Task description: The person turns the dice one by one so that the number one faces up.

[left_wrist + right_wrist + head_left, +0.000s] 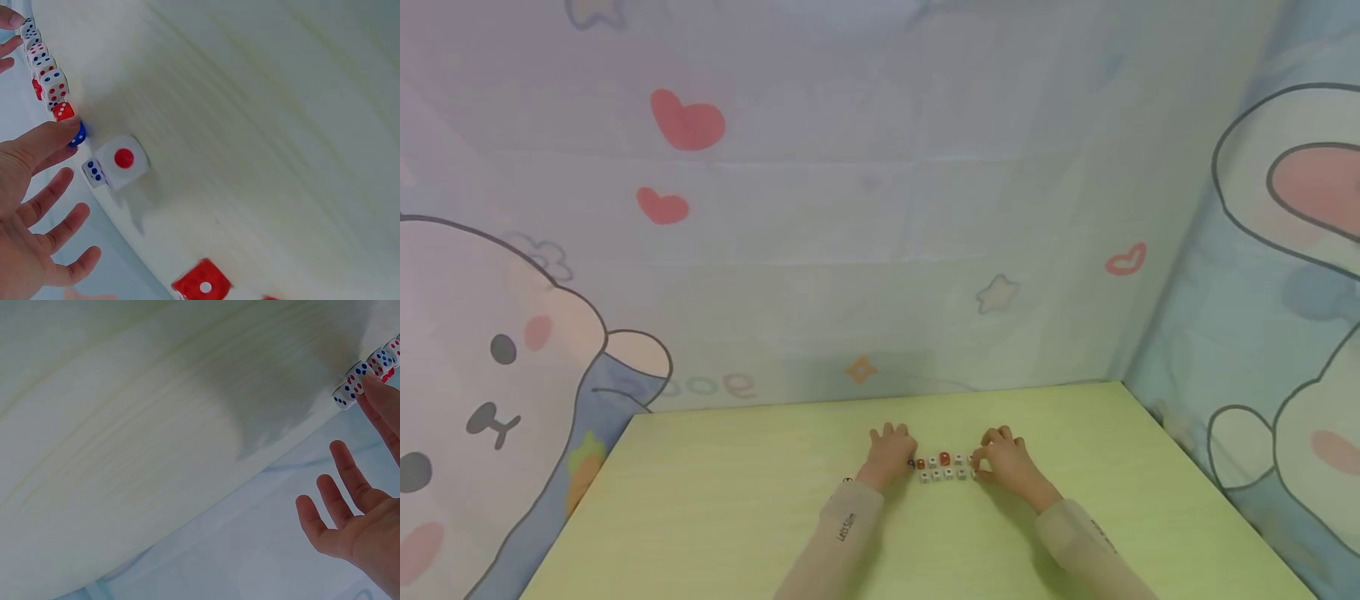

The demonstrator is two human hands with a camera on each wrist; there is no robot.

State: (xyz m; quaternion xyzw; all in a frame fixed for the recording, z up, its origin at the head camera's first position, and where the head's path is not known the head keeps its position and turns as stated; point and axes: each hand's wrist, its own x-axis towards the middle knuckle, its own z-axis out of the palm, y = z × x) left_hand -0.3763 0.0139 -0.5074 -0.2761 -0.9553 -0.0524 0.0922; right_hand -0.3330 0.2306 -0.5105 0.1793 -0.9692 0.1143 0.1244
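Two short rows of dice lie between the hands in the head view. At the left end of the back row, my left hand (891, 457) pinches a small blue die (78, 136) between thumb and finger, its other fingers spread. A small red die (63, 111) touches the blue one. White dice (949, 474) form the front row; a larger red die (944, 458) sits in the back row. My right hand (1009, 465) has thumb and index finger around a white die (357, 374) at the right end, partly hidden by the thumb.
Near the left hand, a large white die with one red dot (124, 160) stands against a small white die (92, 173). Another red die (203, 281) lies apart. The pale table (737, 500) meets a printed cloth backdrop (820, 250) behind and at the sides.
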